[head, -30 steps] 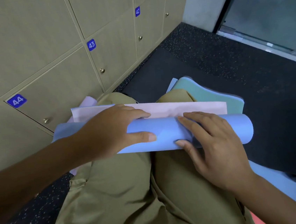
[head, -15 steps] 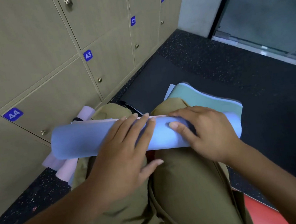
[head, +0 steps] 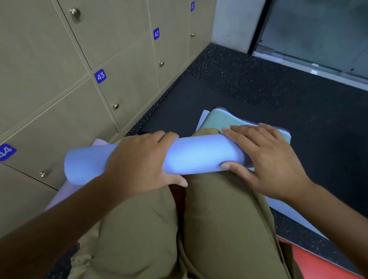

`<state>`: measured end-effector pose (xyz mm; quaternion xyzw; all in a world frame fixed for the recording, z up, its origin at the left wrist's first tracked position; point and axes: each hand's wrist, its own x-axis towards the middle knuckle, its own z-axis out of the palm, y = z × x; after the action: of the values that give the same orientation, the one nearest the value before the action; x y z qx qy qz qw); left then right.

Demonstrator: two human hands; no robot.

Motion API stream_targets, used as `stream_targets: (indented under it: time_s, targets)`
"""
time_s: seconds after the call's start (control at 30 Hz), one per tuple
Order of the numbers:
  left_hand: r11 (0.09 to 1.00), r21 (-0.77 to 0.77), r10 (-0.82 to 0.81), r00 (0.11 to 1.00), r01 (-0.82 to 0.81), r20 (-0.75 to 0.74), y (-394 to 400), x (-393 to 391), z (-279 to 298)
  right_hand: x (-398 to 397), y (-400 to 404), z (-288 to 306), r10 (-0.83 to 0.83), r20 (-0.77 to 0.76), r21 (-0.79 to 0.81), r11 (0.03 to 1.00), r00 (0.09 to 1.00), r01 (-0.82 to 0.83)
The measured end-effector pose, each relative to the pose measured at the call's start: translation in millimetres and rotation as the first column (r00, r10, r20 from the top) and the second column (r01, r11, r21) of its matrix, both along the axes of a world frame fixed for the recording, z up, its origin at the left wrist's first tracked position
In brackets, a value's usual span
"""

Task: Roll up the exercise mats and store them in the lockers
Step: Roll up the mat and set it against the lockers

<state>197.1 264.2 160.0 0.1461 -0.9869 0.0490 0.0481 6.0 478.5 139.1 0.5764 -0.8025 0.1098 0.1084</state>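
Where speckled black floor [head: 251,80] meets beige lockers [head: 35,71], glass door [head: 324,17] right.

Soft, even indoor light with no hard shadows. The rolled blue mat [head: 193,155] glows slightly overexposed along its top. Wide-angle distortion bends the locker doors [head: 41,70] at the frame edges. Both forearms look dim, and the picture is slightly soft throughout.

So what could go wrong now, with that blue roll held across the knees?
The blue mat roll could spring open if the left hand or right hand eases its grip. It only rests on the knees, so it might slide off. Every locker door in view is closed, so one hand must let go.
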Motion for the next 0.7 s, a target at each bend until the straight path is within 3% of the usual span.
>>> stream_targets:
  time_s: [0.13,0.37,0.53,0.7]
  targets:
    - [0.974,0.225,-0.003,0.992,-0.026,0.125,-13,-12,2,-9,-9,0,0.025,0.059,-0.007,1.0,0.998,-0.024]
    - [0.986,-0.088,-0.142,0.99,0.143,0.02,0,-45,-3,-29,-19,-4,0.034,0.257,0.057,0.997,0.966,-0.05]
    - [0.966,-0.17,-0.186,0.98,0.195,0.065,4,-70,-2,-34,-21,-7,-0.053,0.411,0.026,0.999,0.91,0.047]
    - [0.938,-0.196,-0.27,0.958,0.285,0.101,5,-97,9,-38,-9,-18,-0.091,0.654,-0.195,0.939,0.751,0.284]
